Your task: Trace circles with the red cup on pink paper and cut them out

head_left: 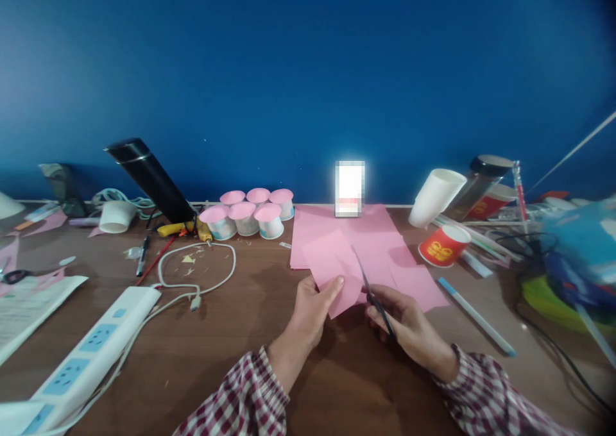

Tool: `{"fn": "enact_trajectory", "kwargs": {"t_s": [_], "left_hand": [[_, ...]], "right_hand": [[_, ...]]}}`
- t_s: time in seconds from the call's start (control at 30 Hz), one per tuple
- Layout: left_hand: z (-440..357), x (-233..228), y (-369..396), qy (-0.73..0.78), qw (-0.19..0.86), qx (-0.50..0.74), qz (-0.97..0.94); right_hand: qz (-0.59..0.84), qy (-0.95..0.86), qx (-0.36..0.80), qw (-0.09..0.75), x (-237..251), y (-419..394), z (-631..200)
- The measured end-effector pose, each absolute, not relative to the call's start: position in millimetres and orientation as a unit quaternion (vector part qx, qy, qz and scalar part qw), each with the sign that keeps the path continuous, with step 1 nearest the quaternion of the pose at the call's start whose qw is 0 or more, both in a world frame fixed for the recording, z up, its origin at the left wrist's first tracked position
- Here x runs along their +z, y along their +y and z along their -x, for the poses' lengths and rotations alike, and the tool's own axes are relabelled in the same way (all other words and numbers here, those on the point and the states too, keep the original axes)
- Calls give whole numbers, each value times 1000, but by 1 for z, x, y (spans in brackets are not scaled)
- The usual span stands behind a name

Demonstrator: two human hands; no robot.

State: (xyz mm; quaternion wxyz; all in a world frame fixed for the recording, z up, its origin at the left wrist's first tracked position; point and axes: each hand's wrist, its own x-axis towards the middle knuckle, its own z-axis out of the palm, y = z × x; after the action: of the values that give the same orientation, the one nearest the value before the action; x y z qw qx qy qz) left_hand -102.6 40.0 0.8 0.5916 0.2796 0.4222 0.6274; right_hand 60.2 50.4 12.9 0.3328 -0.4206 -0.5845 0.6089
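Observation:
My left hand [312, 308] pinches the near corner of a pink paper piece [332, 269], thumb on top. My right hand [409, 324] grips dark scissors [373, 292], whose blades point up and away across that pink piece. More pink paper sheets [346, 231] lie flat on the brown table [231, 333] just beyond both hands. Both wrists wear red-and-white checked sleeves.
Several pink-topped cups [250, 215] stand at the back centre. Left are a white power strip [91, 346], a white cable [202, 276] and a leaning black flask [149, 179]. Right lie a red paper cup [443, 245], a tipped white cup [436, 195], a blue-capped pen [476, 317] and cords.

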Motion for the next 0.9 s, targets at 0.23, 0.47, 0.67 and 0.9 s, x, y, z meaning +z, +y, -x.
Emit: {"fn": "enact_trajectory", "kwargs": {"t_s": [0.23,0.47,0.67,0.9], "left_hand": [[103,0,40,430,588,628,-273],[103,0,39,432,589,630,-265],[103,0,40,431,586,630,-271],[103,-1,40,434,586,631,-265]], "right_hand": [[426,-587,604,329,12,51,-62],[439,-593,594,321,18,50,-60],[442,-587,592,330,16,51,-60],[442,-581,598,331,15,51,-60]]}}
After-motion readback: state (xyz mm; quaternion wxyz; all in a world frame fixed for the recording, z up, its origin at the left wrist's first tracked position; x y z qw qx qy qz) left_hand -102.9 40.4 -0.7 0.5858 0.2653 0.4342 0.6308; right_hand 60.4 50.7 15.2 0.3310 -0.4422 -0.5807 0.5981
